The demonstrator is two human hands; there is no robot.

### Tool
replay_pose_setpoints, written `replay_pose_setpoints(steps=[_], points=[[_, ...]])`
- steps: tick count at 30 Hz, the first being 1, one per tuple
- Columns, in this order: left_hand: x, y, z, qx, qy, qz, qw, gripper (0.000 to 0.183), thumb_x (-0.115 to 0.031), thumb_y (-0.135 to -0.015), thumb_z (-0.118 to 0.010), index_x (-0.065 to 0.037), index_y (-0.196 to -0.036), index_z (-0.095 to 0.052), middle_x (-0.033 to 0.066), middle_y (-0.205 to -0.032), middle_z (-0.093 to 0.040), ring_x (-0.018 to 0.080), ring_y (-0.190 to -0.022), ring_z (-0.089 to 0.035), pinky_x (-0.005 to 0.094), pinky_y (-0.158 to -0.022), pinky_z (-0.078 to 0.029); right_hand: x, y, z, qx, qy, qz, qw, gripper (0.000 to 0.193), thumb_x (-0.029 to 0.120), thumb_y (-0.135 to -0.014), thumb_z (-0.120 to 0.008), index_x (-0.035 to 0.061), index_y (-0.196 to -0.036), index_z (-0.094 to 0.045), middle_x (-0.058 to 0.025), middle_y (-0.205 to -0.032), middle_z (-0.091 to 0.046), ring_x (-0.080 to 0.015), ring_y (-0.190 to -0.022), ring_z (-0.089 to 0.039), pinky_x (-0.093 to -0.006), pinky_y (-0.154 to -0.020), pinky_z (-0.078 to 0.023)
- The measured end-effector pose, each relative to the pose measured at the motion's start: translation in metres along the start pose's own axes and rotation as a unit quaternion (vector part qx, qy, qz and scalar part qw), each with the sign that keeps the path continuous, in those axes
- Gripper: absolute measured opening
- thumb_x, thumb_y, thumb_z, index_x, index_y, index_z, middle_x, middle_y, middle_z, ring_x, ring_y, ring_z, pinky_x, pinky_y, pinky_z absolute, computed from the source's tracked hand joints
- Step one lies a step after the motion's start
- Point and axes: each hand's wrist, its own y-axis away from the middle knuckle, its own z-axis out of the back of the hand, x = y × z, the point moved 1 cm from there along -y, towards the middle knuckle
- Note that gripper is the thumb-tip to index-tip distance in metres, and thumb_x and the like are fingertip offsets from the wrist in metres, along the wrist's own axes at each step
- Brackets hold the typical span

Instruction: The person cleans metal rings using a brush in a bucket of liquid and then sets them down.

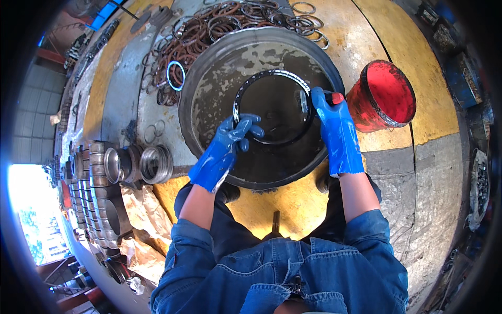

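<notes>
A large dark metal ring [269,72], wet and shiny, is held tilted over a wide round basin [194,120] of dark liquid. My left hand [230,140], in a blue rubber glove, has its fingers closed round the ring's left side. At the ring's right side is my right hand [333,128], gloved the same way. Its fingers are closed on a small tool with a red end [335,98], and its thumb lies against or close to the ring. Most of that tool is hidden by the glove.
Several rusty and dark rings [230,23] lie heaped behind the basin. A red bucket [361,102] stands tilted at its right. On the left are stacked metal cylinders [97,193], shiny ring stacks [156,164] and crumpled brown paper [144,214]. Metal parts line the right edge.
</notes>
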Motion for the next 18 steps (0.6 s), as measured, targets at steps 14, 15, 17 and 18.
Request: replay_pose_setpoints(steps=[14, 15, 17, 18], points=[[-0.129, -0.067, 0.047, -0.171, 0.133, -0.205, 0.954, 0.047, -0.04, -0.102, -0.063, -0.003, -0.131, -0.061, 0.0117, -0.113, -0.074, 0.0148, -0.078, -0.071, 0.0219, -0.049, -0.045, 0.018, 0.0, 0.015, -0.006, -0.089, 0.015, 0.996, 0.033, 0.034, -0.093, -0.07, 0.0018, -0.093, -0.072, -0.0011, -0.079, -0.067, -0.0092, -0.074, -0.058, -0.0291, -0.07, -0.048], [-0.141, -0.082, 0.059, -0.157, 0.149, -0.172, 0.961, 0.048, -0.04, -0.102, -0.061, -0.003, -0.133, -0.06, 0.012, -0.119, -0.073, 0.0167, -0.086, -0.072, 0.0218, -0.053, -0.047, 0.018, -0.001, 0.018, -0.012, -0.091, 0.014, 0.996, 0.033, 0.034, -0.093, -0.07, 0.0018, -0.094, -0.072, -0.0012, -0.079, -0.067, -0.0092, -0.074, -0.058, -0.0291, -0.07, -0.048], [-0.15, -0.082, 0.087, -0.163, 0.116, -0.133, 0.971, 0.049, -0.041, -0.103, -0.06, -0.005, -0.135, -0.058, 0.0128, -0.125, -0.071, 0.0188, -0.095, -0.073, 0.0217, -0.056, -0.049, 0.02, 0.004, 0.01, 0.005, -0.11, 0.011, 0.994, 0.033, 0.035, -0.093, -0.07, 0.0017, -0.094, -0.072, -0.0013, -0.08, -0.067, -0.0092, -0.075, -0.058, -0.0289, -0.071, -0.048], [-0.133, -0.089, 0.096, -0.166, 0.084, -0.12, 0.975, 0.05, -0.041, -0.102, -0.061, -0.006, -0.137, -0.057, 0.0133, -0.125, -0.071, 0.0191, -0.096, -0.073, 0.0218, -0.057, -0.049, 0.02, 0.005, 0.009, 0.007, -0.113, 0.01, 0.994, 0.033, 0.035, -0.093, -0.07, 0.0017, -0.095, -0.072, -0.0013, -0.08, -0.067, -0.0093, -0.075, -0.058, -0.0288, -0.071, -0.048]])
